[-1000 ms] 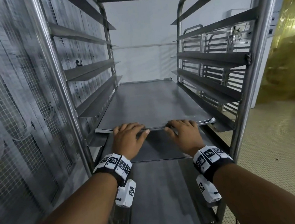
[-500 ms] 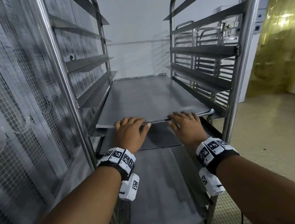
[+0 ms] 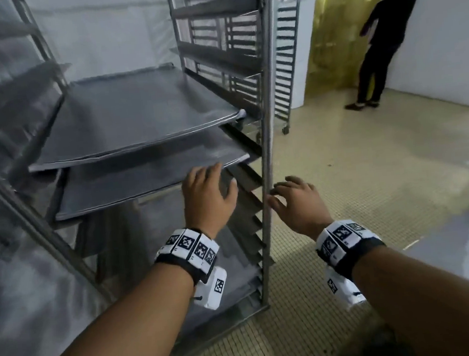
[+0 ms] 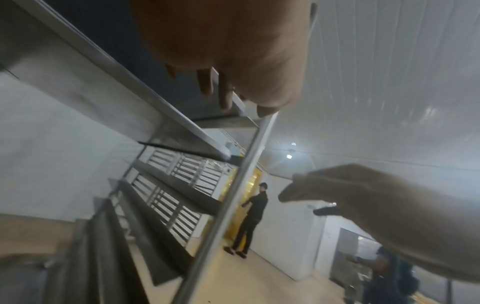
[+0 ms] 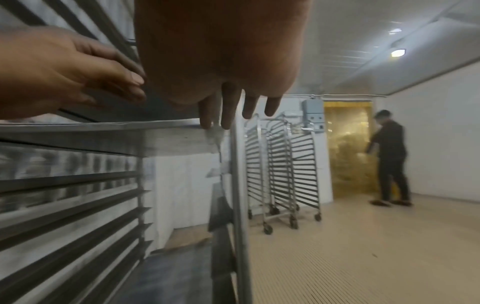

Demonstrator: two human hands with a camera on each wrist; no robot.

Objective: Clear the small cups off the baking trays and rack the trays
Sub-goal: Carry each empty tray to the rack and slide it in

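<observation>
Two grey baking trays sit on the runners of a steel rack (image 3: 267, 135): an upper tray (image 3: 137, 115) and a lower tray (image 3: 148, 174). No small cups show in any view. My left hand (image 3: 209, 191) hovers just in front of the lower tray's front right corner, fingers relaxed, holding nothing. My right hand (image 3: 295, 201) is spread beside the rack's front right post, also empty. In the right wrist view my right hand's fingers (image 5: 228, 111) hang loose near a tray edge (image 5: 103, 125), with the left hand (image 5: 64, 72) to their left.
More empty wheeled racks (image 5: 283, 168) stand against the far wall. A person in black (image 3: 378, 51) stands by a yellow strip curtain (image 3: 336, 27). The tiled floor (image 3: 369, 180) stretches to the right. A mesh-covered wall (image 3: 8, 197) is on my left.
Both hands have let go of the upper tray's front edge and pulled back and to the right. The view has swung right, away from the rack's opening.
</observation>
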